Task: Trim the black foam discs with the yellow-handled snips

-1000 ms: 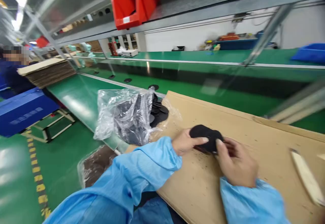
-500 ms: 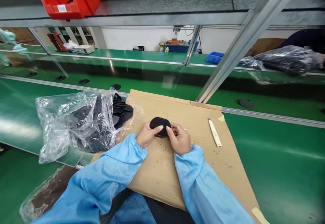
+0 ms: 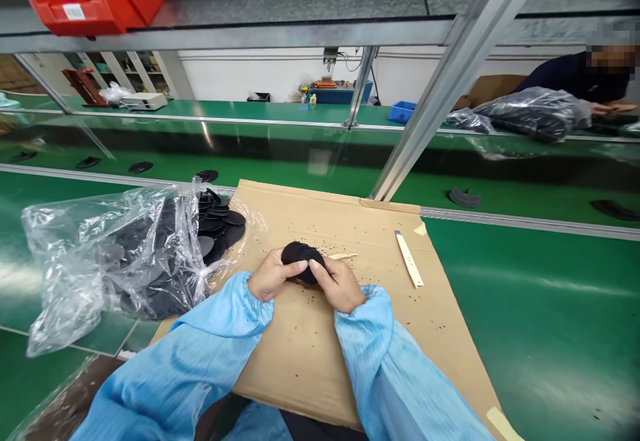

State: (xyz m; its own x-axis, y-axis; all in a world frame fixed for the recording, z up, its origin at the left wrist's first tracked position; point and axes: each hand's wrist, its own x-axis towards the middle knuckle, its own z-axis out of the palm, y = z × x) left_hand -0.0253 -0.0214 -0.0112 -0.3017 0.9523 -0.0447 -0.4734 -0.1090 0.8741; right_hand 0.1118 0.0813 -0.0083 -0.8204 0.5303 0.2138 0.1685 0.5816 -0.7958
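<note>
Between my two hands, above the cardboard sheet (image 3: 290,354), are black round flat pieces (image 3: 303,261) that overlap one another. My left hand (image 3: 270,276) grips them from the left, its thumb pressed on top. From the right, my right hand (image 3: 341,286) pinches them with its thumb close to the other one; its fingers behind are partly hidden. Just beyond the right hand a thin pale tool (image 3: 344,255) lies on the cardboard. Small black crumbs are scattered around. A cream-handled utility knife (image 3: 409,260) rests farther right.
A clear plastic bag (image 3: 65,254) spilling black discs (image 3: 227,224) stands at left. Behind the cardboard, a green conveyor belt (image 3: 320,184) carries several black pieces. A slanted metal post (image 3: 425,121) rises at right. Overhead hangs a red bin (image 3: 90,1). A person (image 3: 575,78) sits far right.
The view has turned right, so things stand farther left in it. My right hand has shifted its grip on the black pieces, and more of the pale tool shows beside it.
</note>
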